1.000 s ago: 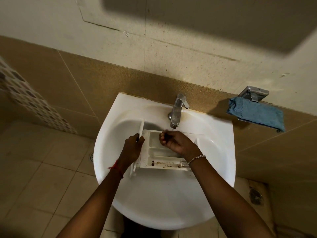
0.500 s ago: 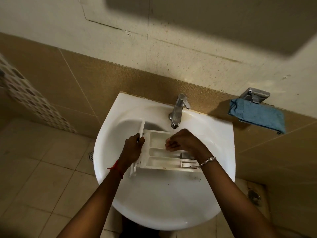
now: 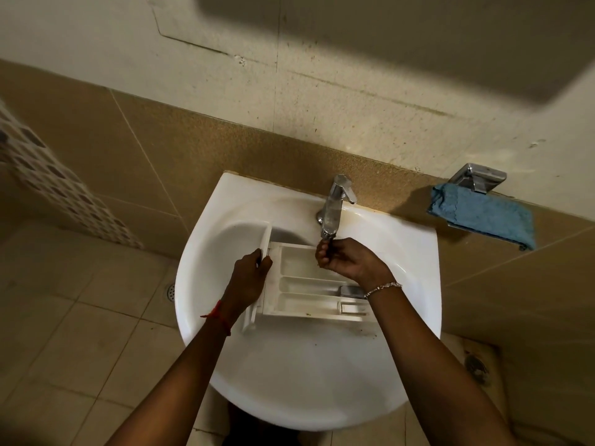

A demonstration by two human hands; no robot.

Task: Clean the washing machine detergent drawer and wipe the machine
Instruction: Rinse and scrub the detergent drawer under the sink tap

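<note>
The white detergent drawer (image 3: 306, 286) lies in the white sink (image 3: 306, 397), compartments up, its front panel to the left. A few dark specks of grime lie along its near edge. My left hand (image 3: 249, 278) grips the front panel at its upper part. My right hand (image 3: 347, 260) is above the drawer's far compartment, its fingertips bunched together directly under the mouth of the chrome tap (image 3: 333, 207). I see nothing held in those fingers. No stream of water is plain to see.
A blue cloth (image 3: 483, 217) hangs on a metal wall holder (image 3: 476, 178) to the right of the sink. Brown tiles back the sink. A floor drain (image 3: 170, 291) sits at lower left on the tiled floor.
My right hand has lifted out of the drawer's compartments and moved up to the tap's mouth. Most of the grime in the near compartment is gone. My left hand has kept its grip.
</note>
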